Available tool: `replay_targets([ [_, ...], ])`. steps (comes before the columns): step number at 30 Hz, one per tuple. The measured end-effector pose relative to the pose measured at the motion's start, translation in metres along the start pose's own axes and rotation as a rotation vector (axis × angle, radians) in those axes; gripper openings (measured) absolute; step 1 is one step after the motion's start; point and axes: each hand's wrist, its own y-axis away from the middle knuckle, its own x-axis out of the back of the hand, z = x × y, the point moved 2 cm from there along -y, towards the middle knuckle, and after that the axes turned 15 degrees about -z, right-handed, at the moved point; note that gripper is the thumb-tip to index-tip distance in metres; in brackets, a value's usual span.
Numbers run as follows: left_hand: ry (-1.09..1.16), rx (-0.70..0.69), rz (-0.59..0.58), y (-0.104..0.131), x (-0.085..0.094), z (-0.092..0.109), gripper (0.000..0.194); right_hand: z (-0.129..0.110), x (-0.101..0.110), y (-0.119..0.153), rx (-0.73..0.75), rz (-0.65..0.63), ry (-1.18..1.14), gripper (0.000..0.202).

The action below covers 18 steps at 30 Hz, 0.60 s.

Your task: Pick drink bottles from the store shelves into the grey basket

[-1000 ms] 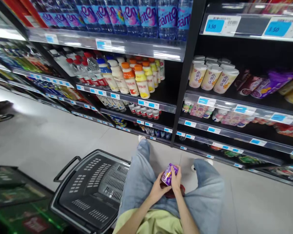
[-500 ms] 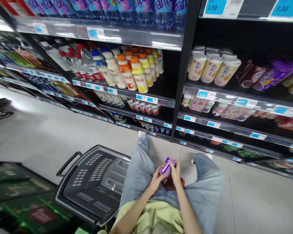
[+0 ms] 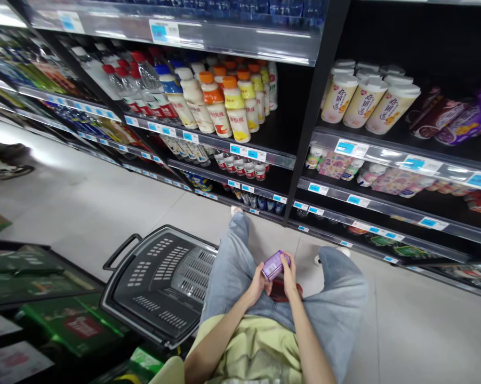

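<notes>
Person's sat facing the shelves, a small purple pack w/ a pale printed panel (image 3: 275, 265) up over the lap, btwn the knees. L hand (image 3: 257, 281) is part-curled round its left end; R hand (image 3: 289, 272) is bent round the right end, thumb on top. So both have hold of it, neither spread wide. Under it there's a smooth dark-red thing (image 3: 279, 292), mostly hidden, can't tell what.

Progress, imo: pack's in hand & clear of the shelves, panel tilted up, prob. mid look-over. Not yet set down anywhere: not on a shelf, not in the black slotted plastic basket (image 3: 154, 293) near left, just beside the left leg. Can't tell if it's sealed; print's too small to read. Far right, shiny purple pouches (image 3: 466, 124) sit by white lidded cups (image 3: 339, 98).
</notes>
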Motion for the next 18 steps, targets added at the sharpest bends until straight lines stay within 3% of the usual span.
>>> replay_targets([
  [4,0.02,0.034,-0.047,-0.004,0.0,-0.001,0.09,0.005,0.004,-0.002,-0.005,0.045,-0.031,0.056],
  [7,0.017,-0.002,0.017,-0.006,0.0,-0.003,0.086,0.007,0.006,-0.003,-0.03,0.09,-0.082,0.058],
  [11,-0.049,-0.127,0.099,-0.004,-0.003,-0.003,0.09,0.006,0.008,-0.004,-0.038,0.136,-0.115,0.059],
  [18,-0.179,-0.253,0.075,0.002,-0.012,0.001,0.101,0.0,0.008,-0.004,-0.099,0.198,-0.176,0.07],
])
